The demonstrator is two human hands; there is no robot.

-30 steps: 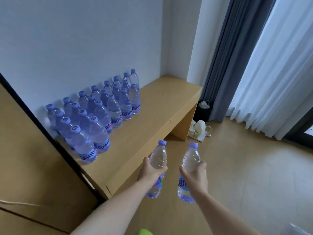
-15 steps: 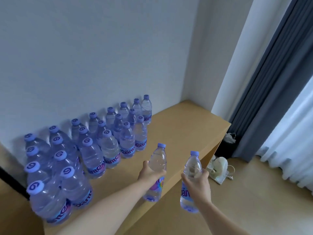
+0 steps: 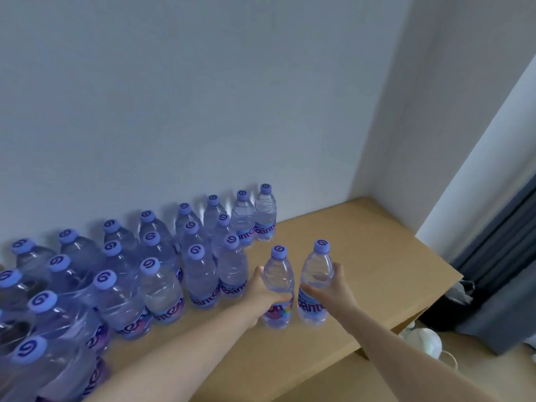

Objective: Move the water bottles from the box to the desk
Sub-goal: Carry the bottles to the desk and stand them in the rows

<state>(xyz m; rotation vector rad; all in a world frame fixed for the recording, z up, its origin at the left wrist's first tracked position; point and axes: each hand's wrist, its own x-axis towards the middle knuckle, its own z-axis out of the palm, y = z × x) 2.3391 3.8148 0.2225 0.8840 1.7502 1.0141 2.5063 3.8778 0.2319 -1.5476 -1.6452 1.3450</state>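
I was at the putting-down step: my left hand (image 3: 262, 291) gripped one bottle (image 3: 279, 285) and my right hand (image 3: 333, 288) gripped another bottle (image 3: 314, 281), both upright just right of the big group of bottles (image 3: 162, 274) on the counter (image 3: 377, 256), so next I probably had to let go gently.

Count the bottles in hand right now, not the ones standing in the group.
2. The left hand grips one bottle; the right hand grips the other bottle beside it. Both are upright over the desk, right of the standing group.
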